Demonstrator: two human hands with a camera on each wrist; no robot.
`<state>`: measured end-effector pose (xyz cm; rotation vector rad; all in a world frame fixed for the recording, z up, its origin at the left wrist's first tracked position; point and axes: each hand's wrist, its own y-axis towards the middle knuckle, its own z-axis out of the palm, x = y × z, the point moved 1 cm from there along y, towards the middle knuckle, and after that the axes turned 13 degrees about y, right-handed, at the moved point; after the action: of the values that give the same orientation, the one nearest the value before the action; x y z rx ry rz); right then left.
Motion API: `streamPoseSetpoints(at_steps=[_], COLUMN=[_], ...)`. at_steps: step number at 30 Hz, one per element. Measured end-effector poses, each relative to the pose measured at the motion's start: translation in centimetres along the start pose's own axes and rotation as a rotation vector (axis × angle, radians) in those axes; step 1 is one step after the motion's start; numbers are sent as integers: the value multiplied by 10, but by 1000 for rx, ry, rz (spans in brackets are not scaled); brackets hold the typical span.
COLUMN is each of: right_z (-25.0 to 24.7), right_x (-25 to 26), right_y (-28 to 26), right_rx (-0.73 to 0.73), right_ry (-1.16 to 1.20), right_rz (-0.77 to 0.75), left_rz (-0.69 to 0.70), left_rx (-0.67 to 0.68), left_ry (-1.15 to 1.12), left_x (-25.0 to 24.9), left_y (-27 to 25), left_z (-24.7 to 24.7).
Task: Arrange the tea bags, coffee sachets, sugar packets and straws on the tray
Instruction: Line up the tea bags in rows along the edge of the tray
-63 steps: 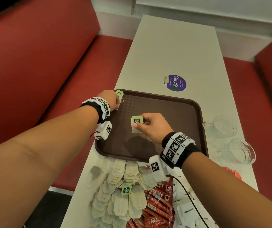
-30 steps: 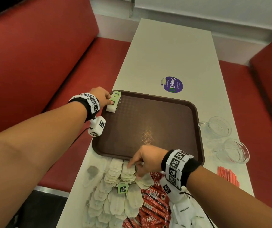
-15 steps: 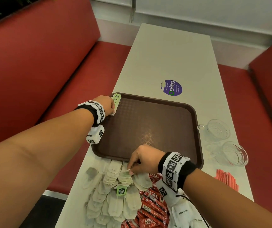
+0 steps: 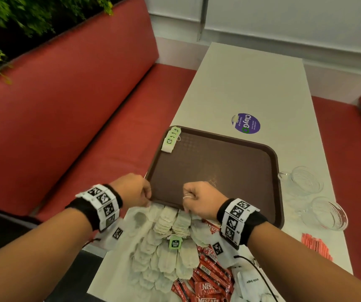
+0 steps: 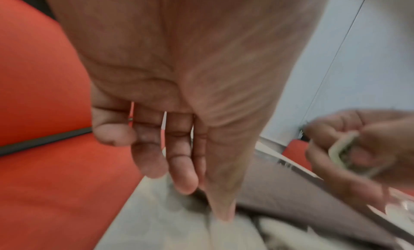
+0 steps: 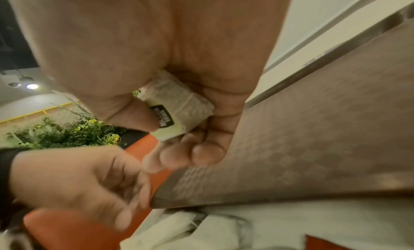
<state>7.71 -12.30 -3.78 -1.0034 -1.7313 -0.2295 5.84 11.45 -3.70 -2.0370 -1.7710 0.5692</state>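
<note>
A brown tray (image 4: pixel 229 162) lies on the white table. A short row of green-tagged tea bags (image 4: pixel 171 139) sits in its far left corner. Loose tea bags (image 4: pixel 164 240) are heaped in front of the tray's near edge. Beside them lie red coffee sachets (image 4: pixel 210 277) and white sugar packets (image 4: pixel 249 282). Red straws (image 4: pixel 316 247) lie at the right. My right hand (image 4: pixel 186 205) is over the near rim, and in the right wrist view it (image 6: pixel 170 140) grips one tea bag (image 6: pixel 179 108). My left hand (image 4: pixel 148 201) reaches down to the heap with straight fingers (image 5: pixel 181 174), holding nothing.
Two glass cups (image 4: pixel 306 182) (image 4: pixel 328 212) stand right of the tray near the table's edge. A purple sticker (image 4: pixel 246 123) is on the table beyond the tray. Red bench seats (image 4: pixel 88 127) run along both sides.
My left hand left the tea bags in the tray's far left corner and came back to the near left corner. My right hand took a tea bag from the heap.
</note>
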Motion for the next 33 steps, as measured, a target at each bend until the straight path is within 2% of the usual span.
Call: streamPoseSetpoints(at_steps=[4,8,14,18,20,23,26,29,33], right_z=[2,7,14,14,14,9,-2,-10,-14], right_x=[7,9,11,20,27,27,24,18,14], right_y=[3,1,2,4,5,6,8,8,8], right_rx=[8,41,7,-13,-68,-181,-227,-263,-305], right_ry=[0,6,-106,-171,-150,-69,-37,3,48], right_rz=[-23,-19,-114,-189,-262,-341,-275,-233,-204], left_rz=[-39,-18,18,69,120,174,184,167,277], left_rx=[64,31,-73,-224,-250,-264,-267,-376,-395], left_ry=[31,19,-53,-300,-407,-439,-494,-554,-549], left_x=[5,5,1,-9,-16,-22,-24,-25,-34], left_y=[-11,-15,-22,-29,-29,-25,-22,-19,-18], left_z=[37,49,15,-18,-28,-36,-39,-42,-48])
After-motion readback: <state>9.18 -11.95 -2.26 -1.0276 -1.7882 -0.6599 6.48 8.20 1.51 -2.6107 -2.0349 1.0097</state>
